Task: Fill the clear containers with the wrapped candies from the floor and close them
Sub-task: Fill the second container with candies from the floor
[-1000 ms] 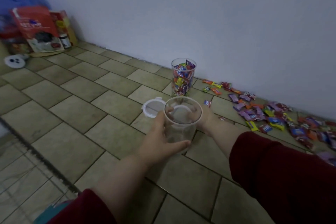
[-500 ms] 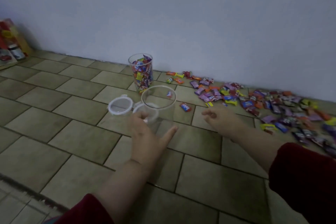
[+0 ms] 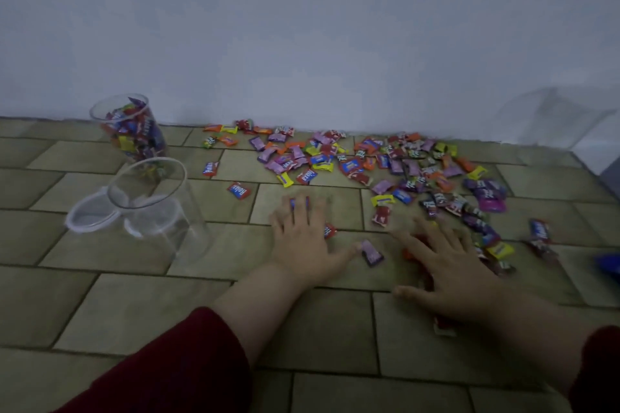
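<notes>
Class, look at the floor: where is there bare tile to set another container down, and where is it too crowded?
Bare tile lies in front of the empty container and lid, left of the left hand, and nearest the camera between the sleeves. Crowded: the candy pile along the wall, reaching the right hand.

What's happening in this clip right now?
A person in dark red sleeves is gathering wrapped candies off a tiled floor. Both hands are spread flat, palms down: the left hand over a few loose pieces, the right hand at the near edge of the candy pile along the wall. To the left stands an empty clear container with two lids behind it, and farther back a second container already full of candies, with no lid on. Neither hand has lifted anything.
</notes>
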`<state>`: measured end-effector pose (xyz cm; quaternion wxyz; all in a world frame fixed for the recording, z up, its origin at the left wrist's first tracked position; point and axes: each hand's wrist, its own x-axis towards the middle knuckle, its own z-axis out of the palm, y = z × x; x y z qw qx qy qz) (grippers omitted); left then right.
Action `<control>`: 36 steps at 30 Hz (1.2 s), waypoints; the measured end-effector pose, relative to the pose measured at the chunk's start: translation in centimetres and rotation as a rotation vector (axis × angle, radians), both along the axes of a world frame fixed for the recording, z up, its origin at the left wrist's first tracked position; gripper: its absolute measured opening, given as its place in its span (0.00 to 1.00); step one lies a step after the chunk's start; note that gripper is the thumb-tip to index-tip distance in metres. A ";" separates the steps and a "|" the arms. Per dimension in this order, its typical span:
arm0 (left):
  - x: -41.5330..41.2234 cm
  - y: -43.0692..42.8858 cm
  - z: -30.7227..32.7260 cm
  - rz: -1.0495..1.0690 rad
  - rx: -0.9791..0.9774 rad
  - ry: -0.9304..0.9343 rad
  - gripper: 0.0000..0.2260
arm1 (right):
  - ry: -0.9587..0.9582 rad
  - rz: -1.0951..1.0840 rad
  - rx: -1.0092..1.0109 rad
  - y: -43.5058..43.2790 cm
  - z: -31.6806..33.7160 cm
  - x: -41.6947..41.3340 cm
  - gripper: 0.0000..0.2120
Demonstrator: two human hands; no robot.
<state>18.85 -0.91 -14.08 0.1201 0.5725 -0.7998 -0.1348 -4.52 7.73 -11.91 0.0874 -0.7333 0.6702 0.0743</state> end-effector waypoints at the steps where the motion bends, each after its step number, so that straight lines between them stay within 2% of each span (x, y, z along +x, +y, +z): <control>1: -0.6 -0.6 -0.1 -0.031 0.034 -0.022 0.47 | 0.007 0.000 0.010 0.3 -0.2 -0.4 0.43; 4: -2.3 -2.2 -0.4 -0.163 0.021 -0.145 0.42 | -0.017 -0.033 -0.048 -0.5 -0.7 -1.0 0.39; 6: -3.3 -3.5 -0.8 -0.140 -0.006 -0.181 0.37 | -0.040 -0.084 -0.067 -2.1 -1.0 -1.1 0.37; 13: -5.7 -6.6 -0.5 -0.069 -0.024 -0.123 0.29 | -0.236 -0.213 -0.086 -9.2 -0.7 -2.4 0.33; 15: -6.6 -5.8 -0.2 -0.162 -0.051 -0.059 0.30 | -0.262 -0.215 -0.106 -9.1 0.2 -3.4 0.33; 18: -8.3 -3.3 0.1 -0.409 -0.047 -0.011 0.35 | -0.221 -0.235 -0.160 -6.7 0.5 -6.0 0.30; 20: -9.7 -1.7 -0.1 -0.522 -0.043 -0.059 0.37 | -0.175 -0.285 -0.149 -4.5 0.2 -8.1 0.34; 22: -11.4 -0.6 -0.4 -0.576 -0.035 -0.128 0.36 | -0.137 -0.332 -0.122 -2.6 -0.1 -10.0 0.41; 25: -13.3 -0.5 -0.8 -0.517 -0.041 -0.225 0.29 | -0.060 -0.292 -0.014 0.0 0.0 -11.6 0.46; 27: -13.7 -1.2 -0.9 -0.439 -0.037 -0.232 0.24 | -0.019 -0.196 0.033 1.4 0.2 -12.0 0.46; 30: -13.7 -2.2 -1.0 -0.352 -0.067 -0.209 0.23 | 0.034 -0.131 0.031 2.3 0.0 -12.4 0.48; 34: -14.3 -1.7 -1.1 -0.243 -0.178 -0.091 0.22 | -0.075 -0.172 -0.082 0.1 -1.3 -12.1 0.43; 36: -15.0 -1.3 -1.2 -0.182 -0.209 -0.100 0.23 | -0.165 -0.226 -0.143 -1.4 -1.6 -11.9 0.38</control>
